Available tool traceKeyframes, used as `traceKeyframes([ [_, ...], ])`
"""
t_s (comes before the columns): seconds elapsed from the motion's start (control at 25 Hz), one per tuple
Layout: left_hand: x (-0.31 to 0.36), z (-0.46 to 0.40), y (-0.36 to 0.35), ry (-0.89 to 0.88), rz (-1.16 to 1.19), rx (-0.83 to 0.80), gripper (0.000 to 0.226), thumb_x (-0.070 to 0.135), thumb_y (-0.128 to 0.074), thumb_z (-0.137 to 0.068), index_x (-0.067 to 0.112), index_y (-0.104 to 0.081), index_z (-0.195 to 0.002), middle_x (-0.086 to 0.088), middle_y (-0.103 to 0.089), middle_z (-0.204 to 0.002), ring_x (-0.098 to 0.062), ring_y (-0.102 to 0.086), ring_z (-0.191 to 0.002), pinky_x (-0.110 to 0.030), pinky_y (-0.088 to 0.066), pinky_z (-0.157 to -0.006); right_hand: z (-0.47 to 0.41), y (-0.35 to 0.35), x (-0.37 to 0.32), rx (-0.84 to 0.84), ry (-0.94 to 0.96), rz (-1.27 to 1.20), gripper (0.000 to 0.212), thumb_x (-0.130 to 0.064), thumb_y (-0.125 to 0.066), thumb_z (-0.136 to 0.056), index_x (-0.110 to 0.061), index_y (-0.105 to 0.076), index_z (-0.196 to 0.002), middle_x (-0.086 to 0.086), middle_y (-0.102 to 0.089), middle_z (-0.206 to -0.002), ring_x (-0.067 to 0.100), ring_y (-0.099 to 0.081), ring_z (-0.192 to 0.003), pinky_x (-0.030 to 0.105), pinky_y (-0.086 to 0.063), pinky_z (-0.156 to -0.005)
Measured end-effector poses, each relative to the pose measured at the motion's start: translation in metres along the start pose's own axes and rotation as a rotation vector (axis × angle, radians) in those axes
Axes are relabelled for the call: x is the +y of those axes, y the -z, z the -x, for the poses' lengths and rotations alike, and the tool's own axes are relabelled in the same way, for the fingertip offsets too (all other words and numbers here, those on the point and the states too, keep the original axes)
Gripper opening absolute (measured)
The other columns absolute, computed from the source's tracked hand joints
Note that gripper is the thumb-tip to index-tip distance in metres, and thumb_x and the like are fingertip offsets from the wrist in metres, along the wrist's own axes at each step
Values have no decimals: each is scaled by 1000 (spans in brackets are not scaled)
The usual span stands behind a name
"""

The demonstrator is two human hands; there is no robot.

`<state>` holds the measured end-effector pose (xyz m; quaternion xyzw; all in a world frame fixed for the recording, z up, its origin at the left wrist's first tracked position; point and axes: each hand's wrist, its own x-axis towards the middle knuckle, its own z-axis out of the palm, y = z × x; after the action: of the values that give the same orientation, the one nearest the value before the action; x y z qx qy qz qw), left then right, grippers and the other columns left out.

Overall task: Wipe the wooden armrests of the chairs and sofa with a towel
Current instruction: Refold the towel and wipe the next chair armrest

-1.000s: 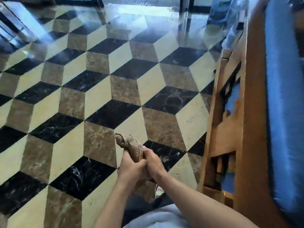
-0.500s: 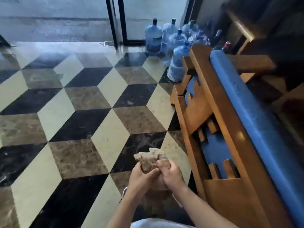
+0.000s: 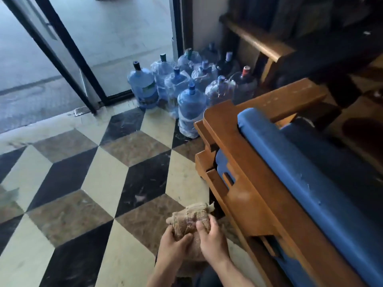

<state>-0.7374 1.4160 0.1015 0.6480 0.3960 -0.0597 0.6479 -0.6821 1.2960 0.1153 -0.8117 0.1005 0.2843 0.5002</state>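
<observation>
Head view: bunched towel [image 3: 189, 219] in both hands, no legible writing

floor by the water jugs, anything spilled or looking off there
No spill shows. The water jugs stand upright in a cluster by the door. The floor looks scuffed and dusty. Both hands, left hand and right hand, hold the bunched towel.

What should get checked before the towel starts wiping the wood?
1. Towel held: ok, left hand and right hand both grip it.
2. Towel folded flat for wiping: not ok, it is bunched.
3. Towel touching the wooden frame: not ok, it sits apart, over the floor.
4. Armrest free of clutter: ok.
5. Towel damp or clean: cannot tell.
</observation>
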Motion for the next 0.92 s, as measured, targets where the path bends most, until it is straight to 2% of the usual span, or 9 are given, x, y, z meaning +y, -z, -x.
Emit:
traceKeyframes([
  [0.08, 53, -51, -6, 38, -17, -21, 34, -13, -69, -81, 11, -73, -106, 0, -83, -85, -17, -79, -80, -29, -61, -68, -62, 2, -42, -23, -18, -10, 52, -26, -57, -106, -5, -44, -152, 16, -55, -150, 28, -51, -138, 24, -35, -104],
  [0.2, 149, -112, -14, 101, 9, -70, 32, -18, -62, -84, 6, -71, -103, -8, -81, -79, -22, -79, -69, -29, -60, -55, -126, 18, -119, 3, -14, -50, 52, -28, -52, -108, -6, -43, -153, 16, -53, -153, 30, -49, -141, 27, -35, -107],
  [0.32, 230, -178, -17, 125, 8, -125, 32, -12, -67, -81, 5, -72, -107, -17, -81, -90, -35, -79, -83, -49, -65, -72, -186, 33, -186, 75, 30, -79, 48, -30, -53, -107, -8, -49, -149, 13, -60, -146, 28, -56, -134, 18, -36, -92],
  [0.4, 268, -223, -18, 132, 13, -173, 35, -3, -71, -75, 7, -73, -108, -22, -79, -99, -45, -75, -94, -62, -61, -84, -226, 34, -220, 155, 67, -112, 46, -28, -56, -105, -9, -52, -146, 11, -63, -142, 27, -58, -132, 18, -36, -95],
  [0.52, 312, -298, -25, 169, -30, -249, 40, 13, -75, -69, 11, -75, -109, -19, -80, -97, -40, -78, -87, -58, -63, -76, -285, 27, -261, 234, 40, -189, 49, -24, -58, -103, -9, -48, -149, 12, -61, -144, 26, -56, -134, 33, -40, -113],
  [0.64, 351, -390, -37, 182, -151, -396, 25, 28, -77, -76, 24, -77, -100, -12, -81, -93, -36, -79, -87, -62, -63, -74, -344, 13, -300, 377, -69, -225, 56, -30, -59, -102, -15, -42, -153, 11, -61, -144, 28, -57, -133, 28, -39, -108],
  [0.76, 386, -474, -57, 44, -361, -614, 23, 21, -82, -82, 17, -76, -104, -9, -82, -93, -33, -78, -91, -47, -65, -76, -392, 8, -333, 551, -251, -318, 62, -37, -63, -98, -20, -41, -154, 10, -60, -145, 29, -56, -132, 32, -42, -106],
  [0.84, 403, -511, -73, -38, -513, -746, 17, 7, -81, -83, 15, -73, -96, 1, -82, -82, -20, -78, -80, -26, -61, -63, -404, 4, -347, 662, -399, -403, 66, -35, -70, -93, -23, -43, -152, 8, -58, -145, 28, -56, -131, 35, -44, -109],
  [0.92, 427, -531, -87, -65, -678, -871, 21, -1, -78, -82, 18, -71, -89, 5, -78, -70, -10, -73, -69, -17, -53, -55, -409, 2, -359, 730, -528, -483, 67, -31, -75, -89, -25, -45, -149, 6, -60, -143, 26, -57, -129, 36, -45, -108],
])
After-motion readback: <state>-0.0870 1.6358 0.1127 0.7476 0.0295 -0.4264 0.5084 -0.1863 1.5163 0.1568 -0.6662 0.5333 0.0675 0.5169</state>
